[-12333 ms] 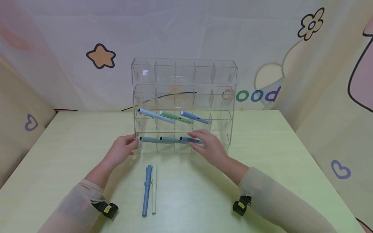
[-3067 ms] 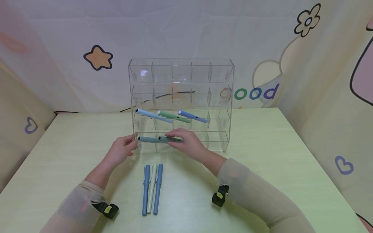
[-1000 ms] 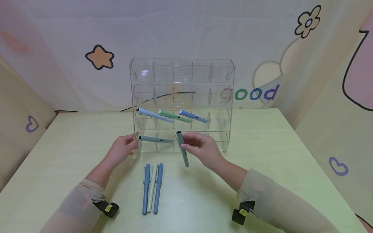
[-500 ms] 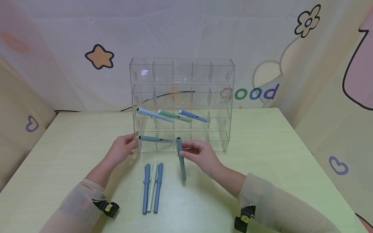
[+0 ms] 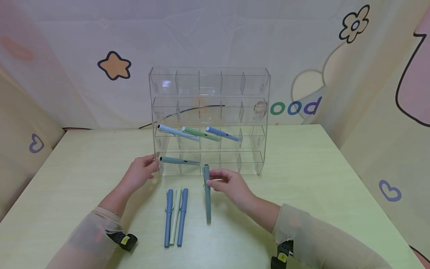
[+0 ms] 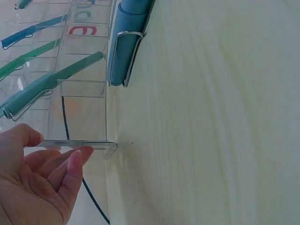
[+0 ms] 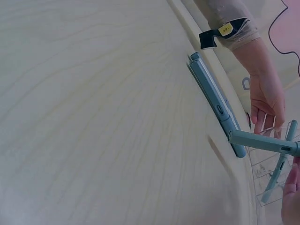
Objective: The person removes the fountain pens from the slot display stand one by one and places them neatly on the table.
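My left hand (image 5: 141,172) grips the left side edge of a clear tiered rack (image 5: 252,157); in the left wrist view the thumb and fingers pinch its panel (image 6: 77,143). In front of the rack, my right hand (image 5: 235,186) pinches a grey-green pen (image 5: 208,205) near its cap, the lower end pointing toward me over the table. Left of it, a blue pen (image 5: 167,224), a pale green pen (image 5: 174,224) and another blue pen (image 5: 182,224) lie side by side. One grey-green pen (image 5: 179,161) rests in the rack's bottom tier.
The tier above holds a light blue pen (image 5: 178,132), a green pen (image 5: 201,134) and a blue pen (image 5: 222,133), all slanted. Behind the table (image 5: 302,168) hangs a printed backdrop (image 5: 235,37).
A blue pen came from the bottom tier to the table beside the others. My right hand then lifted a grey-green pen out of that tier, drew it forward and turned it lengthwise. The left hand stayed.
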The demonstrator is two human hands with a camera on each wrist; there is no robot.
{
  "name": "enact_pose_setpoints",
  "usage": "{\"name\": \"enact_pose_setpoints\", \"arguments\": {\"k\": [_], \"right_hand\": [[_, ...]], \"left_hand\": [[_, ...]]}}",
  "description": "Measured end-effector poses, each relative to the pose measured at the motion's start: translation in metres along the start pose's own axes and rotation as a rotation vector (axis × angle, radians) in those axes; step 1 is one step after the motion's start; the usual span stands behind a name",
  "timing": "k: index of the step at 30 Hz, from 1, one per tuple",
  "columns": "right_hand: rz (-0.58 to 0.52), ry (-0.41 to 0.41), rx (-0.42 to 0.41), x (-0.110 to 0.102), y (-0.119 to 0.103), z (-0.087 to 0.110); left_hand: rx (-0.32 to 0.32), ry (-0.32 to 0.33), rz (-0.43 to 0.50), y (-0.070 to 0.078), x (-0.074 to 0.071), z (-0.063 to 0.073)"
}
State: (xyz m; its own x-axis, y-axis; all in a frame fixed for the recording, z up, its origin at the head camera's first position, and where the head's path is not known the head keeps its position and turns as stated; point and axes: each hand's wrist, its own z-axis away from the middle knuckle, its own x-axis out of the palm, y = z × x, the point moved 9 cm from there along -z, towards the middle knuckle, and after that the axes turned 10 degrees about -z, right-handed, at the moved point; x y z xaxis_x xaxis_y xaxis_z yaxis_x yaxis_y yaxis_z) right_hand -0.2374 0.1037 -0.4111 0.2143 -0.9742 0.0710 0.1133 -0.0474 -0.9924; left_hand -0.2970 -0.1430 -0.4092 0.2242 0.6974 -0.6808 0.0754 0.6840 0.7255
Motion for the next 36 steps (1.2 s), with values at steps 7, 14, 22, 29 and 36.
{"name": "enact_pose_setpoints", "arguments": {"k": [7, 14, 22, 29, 36], "right_hand": [[0.012, 0.031, 0.038, -0.002, 0.014, -0.003], [0.045, -0.021, 0.03, 0.002, 0.018, -0.002], [0.183, -0.137, 0.074, 0.009, 0.031, -0.005], [0.338, -0.182, 0.103, 0.011, 0.04, -0.01], [0.497, -0.246, 0.054, 0.025, 0.032, -0.011]], "left_hand": [[0.001, 0.001, 0.004, 0.0, 0.0, 0.001], [0.008, 0.005, 0.009, -0.002, 0.002, 0.0], [0.019, 0.016, 0.013, -0.001, 0.001, 0.0], [0.009, 0.001, 0.022, -0.002, 0.002, 0.001], [0.009, 0.003, 0.021, 0.0, 0.0, 0.001]]}}
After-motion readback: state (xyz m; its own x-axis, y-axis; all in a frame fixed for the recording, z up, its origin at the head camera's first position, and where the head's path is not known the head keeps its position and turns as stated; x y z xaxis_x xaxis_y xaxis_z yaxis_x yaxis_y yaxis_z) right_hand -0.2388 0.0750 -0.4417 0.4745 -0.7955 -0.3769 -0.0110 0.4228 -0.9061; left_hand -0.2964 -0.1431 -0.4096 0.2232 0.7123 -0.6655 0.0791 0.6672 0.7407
